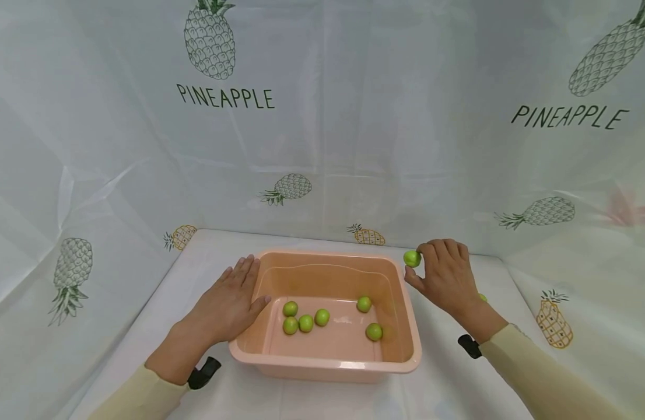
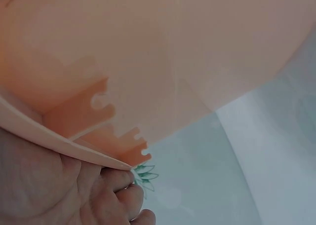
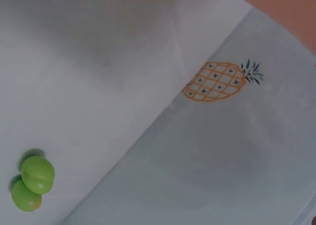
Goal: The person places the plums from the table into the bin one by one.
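Between thumb and fingertips, my right hand (image 1: 448, 277) pinches a small round green fruit (image 1: 412, 258), just outside the basin's far right corner. The peach plastic basin (image 1: 322, 366) stands on the white-covered table, with several like fruits on its floor: a cluster at the left, including one green fruit (image 1: 306, 323), and two apart at the right. My left hand (image 1: 225, 306) rests against the basin's left rim, fingers straight and thumb reaching over the edge. The left wrist view shows this palm (image 2: 44, 185) close along the rim.
Two more green fruits lie touching on the table beyond the right wrist; the right wrist view shows the upper fruit (image 3: 38, 174) overlapping the lower fruit (image 3: 26, 196). A pineapple-printed sheet (image 1: 406, 146) hangs behind the table and along its sides.
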Demonstrator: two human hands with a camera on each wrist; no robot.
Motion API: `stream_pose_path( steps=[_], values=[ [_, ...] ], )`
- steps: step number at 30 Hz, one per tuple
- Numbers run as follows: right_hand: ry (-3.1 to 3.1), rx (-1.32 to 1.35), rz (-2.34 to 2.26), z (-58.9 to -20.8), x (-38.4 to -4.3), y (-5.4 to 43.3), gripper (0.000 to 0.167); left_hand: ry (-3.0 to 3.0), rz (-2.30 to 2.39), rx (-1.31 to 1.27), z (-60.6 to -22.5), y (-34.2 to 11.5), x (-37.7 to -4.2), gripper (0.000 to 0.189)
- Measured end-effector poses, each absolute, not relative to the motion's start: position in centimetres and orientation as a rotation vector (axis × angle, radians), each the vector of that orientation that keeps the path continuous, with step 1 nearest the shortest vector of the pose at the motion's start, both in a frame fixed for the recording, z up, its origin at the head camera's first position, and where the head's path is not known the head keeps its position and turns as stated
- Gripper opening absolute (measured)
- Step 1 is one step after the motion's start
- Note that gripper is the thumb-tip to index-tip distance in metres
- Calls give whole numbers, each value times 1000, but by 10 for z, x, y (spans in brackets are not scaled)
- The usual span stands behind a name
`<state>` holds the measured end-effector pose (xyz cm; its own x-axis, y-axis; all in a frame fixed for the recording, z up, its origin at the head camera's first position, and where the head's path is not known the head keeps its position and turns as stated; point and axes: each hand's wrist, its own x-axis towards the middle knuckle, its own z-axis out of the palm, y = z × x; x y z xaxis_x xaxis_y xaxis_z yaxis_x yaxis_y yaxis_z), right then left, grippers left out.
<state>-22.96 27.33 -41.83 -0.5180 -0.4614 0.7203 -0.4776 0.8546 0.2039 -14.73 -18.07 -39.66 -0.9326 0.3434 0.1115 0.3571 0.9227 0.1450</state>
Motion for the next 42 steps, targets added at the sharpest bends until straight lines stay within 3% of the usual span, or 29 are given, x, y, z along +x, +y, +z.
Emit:
stream_pose_path(
  steps=[16,42],
  values=[
    [-2119,810,33,-401,-225,234,36,-3013,-275,-540,-397,-182,-148,78],
    [-2443,1047,18,-407,-203,177,33,-3021,-336,-526,-403,-184,-150,80]
  ],
)
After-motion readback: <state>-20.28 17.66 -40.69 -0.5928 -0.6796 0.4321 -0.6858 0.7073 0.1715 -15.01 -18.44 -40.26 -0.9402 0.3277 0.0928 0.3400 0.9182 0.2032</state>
